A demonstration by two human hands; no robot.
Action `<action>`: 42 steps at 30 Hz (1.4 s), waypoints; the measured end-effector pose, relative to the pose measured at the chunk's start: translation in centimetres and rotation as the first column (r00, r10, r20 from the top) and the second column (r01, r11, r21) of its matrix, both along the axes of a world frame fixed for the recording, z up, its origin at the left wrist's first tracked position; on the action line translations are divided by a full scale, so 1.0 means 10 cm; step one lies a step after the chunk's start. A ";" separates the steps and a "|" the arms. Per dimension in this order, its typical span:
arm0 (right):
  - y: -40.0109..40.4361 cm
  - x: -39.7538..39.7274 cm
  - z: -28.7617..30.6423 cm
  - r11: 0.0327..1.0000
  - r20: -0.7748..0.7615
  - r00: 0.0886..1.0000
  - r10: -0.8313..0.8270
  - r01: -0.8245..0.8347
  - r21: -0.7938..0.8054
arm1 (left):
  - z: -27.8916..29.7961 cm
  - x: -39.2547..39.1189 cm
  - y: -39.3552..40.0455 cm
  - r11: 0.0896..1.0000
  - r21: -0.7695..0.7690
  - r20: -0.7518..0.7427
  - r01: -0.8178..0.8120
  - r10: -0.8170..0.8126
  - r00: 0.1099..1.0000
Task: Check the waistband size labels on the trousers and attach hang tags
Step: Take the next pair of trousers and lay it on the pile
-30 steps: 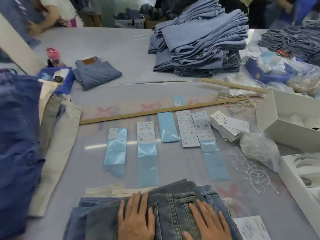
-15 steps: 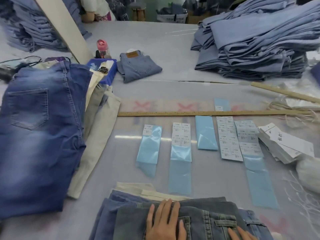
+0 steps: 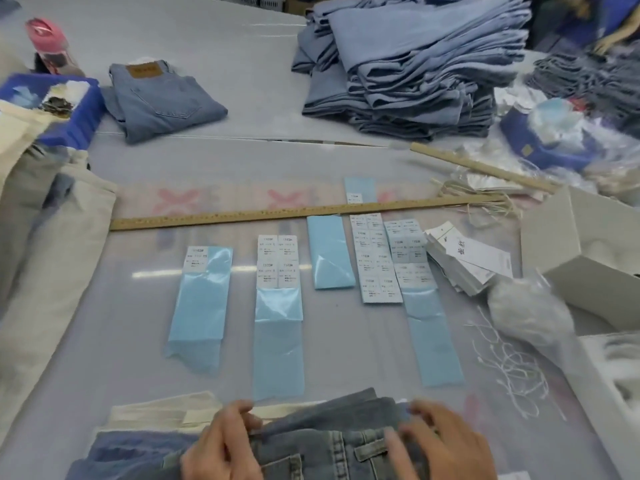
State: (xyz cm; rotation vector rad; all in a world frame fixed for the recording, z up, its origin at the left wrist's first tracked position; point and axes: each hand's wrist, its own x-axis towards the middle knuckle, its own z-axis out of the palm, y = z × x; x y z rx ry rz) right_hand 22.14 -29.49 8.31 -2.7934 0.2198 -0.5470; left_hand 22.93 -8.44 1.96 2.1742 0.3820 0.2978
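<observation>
Down at six o'clock, both hands are on the jeans, a folded dark denim pair on top of a small stack at the near edge of the tabletop. The left hand has its fingers curled over the far fold of the denim, thumb tucked against the cloth, so that grip is pinching the top layer. The right hand is blurred; its fingers spread over the waistband near a belt loop, and I cannot tell whether they hold anything. At twelve o'clock from the hands lie blue sticker strips in a row, some carrying white size labels. A wooden ruler runs across behind them. At two o'clock a pile of hang tags leans beside a white box, with loose white strings at three o'clock. Far back at one o'clock towers a stack of folded light blue trousers; at eleven o'clock sits one folded pair.
</observation>
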 end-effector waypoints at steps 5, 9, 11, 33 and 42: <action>-0.09 1.56 -0.01 0.889 -0.140 0.988 -0.069 0.125 0.440 | 0.18 1.36 -0.52 0.913 -0.383 0.001 0.140 -0.151 0.989; 0.27 2.37 -0.64 0.758 -0.206 0.944 -0.256 0.328 0.564 | 0.02 2.21 -0.95 0.850 -0.338 0.026 0.405 -0.422 0.906; 0.36 2.32 -1.05 0.723 -0.130 0.929 -0.346 0.353 0.593 | -0.30 2.31 -1.03 0.862 -0.228 0.054 0.452 -0.452 0.890; -0.01 2.65 -1.12 0.328 -0.201 0.944 -0.263 0.284 0.901 | -0.52 2.46 -0.96 0.797 -0.474 0.195 0.374 -0.319 0.927; -0.30 2.57 -0.61 0.307 0.007 0.998 0.064 -0.026 0.951 | -0.40 2.46 -0.79 0.641 -0.633 0.142 0.434 -0.454 0.879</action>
